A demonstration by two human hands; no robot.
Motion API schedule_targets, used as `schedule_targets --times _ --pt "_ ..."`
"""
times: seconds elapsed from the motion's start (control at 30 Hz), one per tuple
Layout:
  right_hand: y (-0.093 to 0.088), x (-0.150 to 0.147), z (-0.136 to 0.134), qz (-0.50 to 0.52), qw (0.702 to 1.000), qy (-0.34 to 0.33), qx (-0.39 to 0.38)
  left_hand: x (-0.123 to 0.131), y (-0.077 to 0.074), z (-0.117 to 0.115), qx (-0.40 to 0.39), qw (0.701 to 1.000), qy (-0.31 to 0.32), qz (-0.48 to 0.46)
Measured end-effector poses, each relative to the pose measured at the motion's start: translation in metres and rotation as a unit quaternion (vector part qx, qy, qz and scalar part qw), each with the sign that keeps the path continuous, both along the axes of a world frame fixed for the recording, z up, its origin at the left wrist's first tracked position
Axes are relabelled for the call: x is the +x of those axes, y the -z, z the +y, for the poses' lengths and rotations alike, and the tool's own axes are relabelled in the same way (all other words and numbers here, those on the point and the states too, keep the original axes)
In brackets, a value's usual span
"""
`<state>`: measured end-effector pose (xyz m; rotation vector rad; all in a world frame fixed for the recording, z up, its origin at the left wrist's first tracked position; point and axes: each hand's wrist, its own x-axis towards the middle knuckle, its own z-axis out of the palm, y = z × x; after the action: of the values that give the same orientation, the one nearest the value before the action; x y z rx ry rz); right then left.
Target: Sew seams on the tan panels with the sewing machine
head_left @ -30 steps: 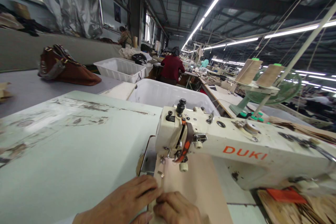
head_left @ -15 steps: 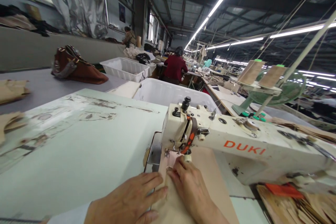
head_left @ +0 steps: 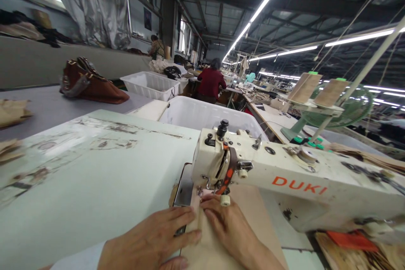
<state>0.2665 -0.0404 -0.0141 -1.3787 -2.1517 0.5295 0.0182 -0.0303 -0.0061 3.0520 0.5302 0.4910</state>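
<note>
A beige fabric panel (head_left: 262,215) lies under the needle end of a white sewing machine (head_left: 300,168) marked DUKI. A small pale pink piece (head_left: 208,193) shows at the presser foot. My left hand (head_left: 152,234) rests on the panel's left edge with fingers stretched out, flat and gripping nothing. Close to the foot, my right hand (head_left: 232,225) has its index finger and thumb drawn together on the fabric's seam. What lies beneath those fingertips is partly hidden.
The pale green tabletop (head_left: 126,164) spreads to the left, with a brown handbag (head_left: 95,82) on the grey surface beyond. White plastic bins (head_left: 209,112) stand behind the machine. Thread cones (head_left: 305,86) and a green fan (head_left: 354,103) are at right. A co-worker in dark red (head_left: 210,82) sits ahead.
My right hand's fingers have flattened and shifted slightly left near the presser foot, covering more of the pink piece. My left hand has barely moved. The camera view has shifted a little.
</note>
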Motion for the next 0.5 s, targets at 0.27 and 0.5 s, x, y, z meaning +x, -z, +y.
schedule_targets --times 0.27,0.5 --pt "0.014 -0.016 0.02 -0.031 0.988 0.144 0.033 -0.001 0.009 0.001 -0.022 0.999 0.01 -0.033" --pt "0.023 -0.019 0.025 -0.051 0.984 0.163 0.049 0.005 0.003 -0.001 -0.073 0.997 0.026 -0.021"
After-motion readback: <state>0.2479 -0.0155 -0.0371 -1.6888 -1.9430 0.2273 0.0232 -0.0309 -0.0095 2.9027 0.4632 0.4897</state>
